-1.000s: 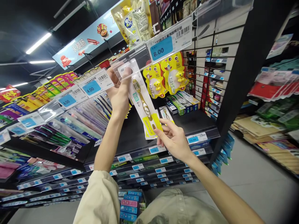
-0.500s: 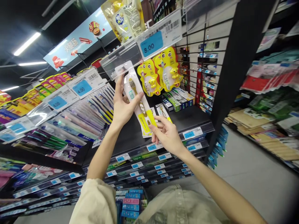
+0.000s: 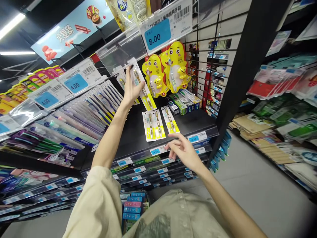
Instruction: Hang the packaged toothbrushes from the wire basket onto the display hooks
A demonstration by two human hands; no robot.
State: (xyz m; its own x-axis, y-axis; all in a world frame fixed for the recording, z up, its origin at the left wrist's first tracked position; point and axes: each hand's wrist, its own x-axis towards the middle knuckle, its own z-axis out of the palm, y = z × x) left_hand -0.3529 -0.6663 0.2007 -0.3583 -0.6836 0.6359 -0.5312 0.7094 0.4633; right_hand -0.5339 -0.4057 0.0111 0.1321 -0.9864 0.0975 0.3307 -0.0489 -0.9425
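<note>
three toothbrush packs (image 3: 158,124) lie on the shelf (image 3: 198,123), two side by side, the third to their right. behind the third stand small boxes (image 3: 184,101). two cartoon packs (image 3: 175,67) are above and behind, under a price label (image 3: 165,28). left of these, a raised pack (image 3: 149,101) sits in the left grip (image 3: 132,87). a row of hanging brushes (image 3: 86,112) is farther left. the right grip (image 3: 184,153) is before the shelf's front edge.
</note>
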